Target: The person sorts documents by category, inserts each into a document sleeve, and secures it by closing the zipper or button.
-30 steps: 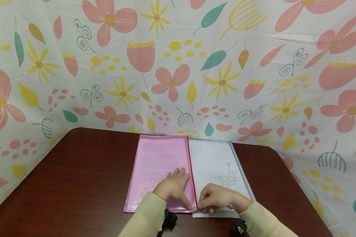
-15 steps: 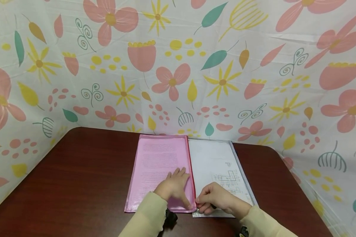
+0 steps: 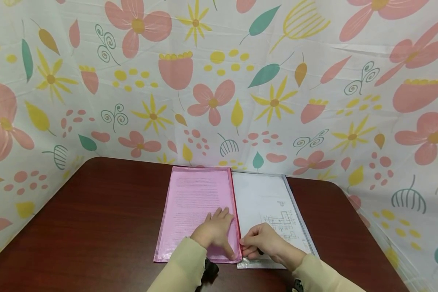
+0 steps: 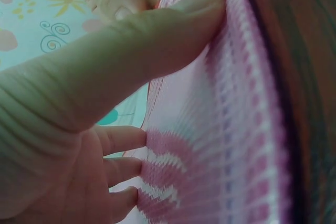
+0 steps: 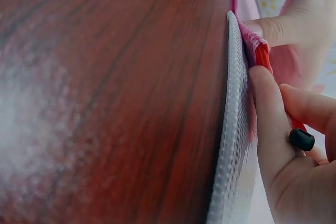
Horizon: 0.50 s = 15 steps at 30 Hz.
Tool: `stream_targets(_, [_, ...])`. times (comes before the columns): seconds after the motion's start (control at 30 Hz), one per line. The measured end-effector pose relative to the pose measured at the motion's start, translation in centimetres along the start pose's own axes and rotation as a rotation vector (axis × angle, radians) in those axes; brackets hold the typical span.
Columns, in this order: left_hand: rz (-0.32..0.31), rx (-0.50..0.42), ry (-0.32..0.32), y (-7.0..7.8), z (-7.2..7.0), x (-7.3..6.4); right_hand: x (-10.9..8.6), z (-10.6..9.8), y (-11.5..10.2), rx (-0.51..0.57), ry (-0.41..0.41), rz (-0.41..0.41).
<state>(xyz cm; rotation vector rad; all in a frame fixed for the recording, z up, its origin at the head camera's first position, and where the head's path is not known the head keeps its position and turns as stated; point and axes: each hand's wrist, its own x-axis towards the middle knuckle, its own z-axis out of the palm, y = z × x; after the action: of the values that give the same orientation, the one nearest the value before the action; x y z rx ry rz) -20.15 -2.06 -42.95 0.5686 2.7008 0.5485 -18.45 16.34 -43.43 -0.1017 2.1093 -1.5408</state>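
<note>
A pink mesh zipper pouch (image 3: 193, 190) with a printed sheet inside lies on the table, a red zipper (image 3: 235, 207) along its right edge. My left hand (image 3: 216, 232) rests spread on its lower right part; in the left wrist view the thumb (image 4: 173, 30) presses near the pouch's edge. At the lower end of the zipper, my right hand (image 3: 264, 242) pinches a red zipper pull with a black end (image 5: 302, 139) between thumb and fingers. Under that hand is a white-grey mesh pouch (image 3: 257, 194) holding a sheet with line drawings.
The dark reddish-brown table (image 3: 95, 219) extends to both sides of the pouches. A flower-printed cloth (image 3: 211, 101) hangs behind and along the sides. Both pouches reach the table's back edge, close to the cloth.
My right hand has shifted slightly away from me along the red zipper, and the black end now shows beneath its fingers. The left hand has stayed in place on the pink pouch.
</note>
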Motion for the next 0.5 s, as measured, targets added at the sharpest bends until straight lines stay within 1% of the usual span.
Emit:
stream_targets(0.2, [-0.008, 0.014, -0.001, 0.1, -0.02, 0.04, 0.13, 0.06, -0.33, -0.009, 0.011, -0.011])
stream_targets(0.37, [-0.009, 0.037, -0.003, 0.14, 0.02, 0.05, 0.35, 0.07, -0.51, -0.011, 0.049, -0.026])
stream_targets(0.5, [-0.006, 0.034, 0.001, 0.14, -0.03, 0.03, 0.88, 0.05, -0.48, -0.022, 0.078, -0.041])
